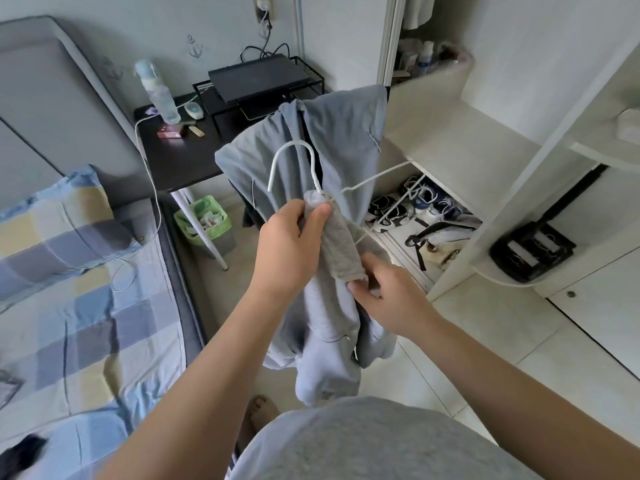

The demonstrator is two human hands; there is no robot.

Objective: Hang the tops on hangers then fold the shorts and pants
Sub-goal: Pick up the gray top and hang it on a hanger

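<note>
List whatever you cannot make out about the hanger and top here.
Head view:
- Hanger: near arm hidden under the top and left hand.
- Right hand: tips of the fingers hidden in fabric folds.
- Top: bunched, neckline not traceable.
- Dark item on the bed: cut off by the left edge.

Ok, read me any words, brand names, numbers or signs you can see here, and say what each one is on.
No text here is readable.
On the spray bottle: label print too blurred to read.
On the red box on the black table: print too small to read.
On the wall: anchor drawings, no words.
On the blue-grey top: no print visible.
</note>
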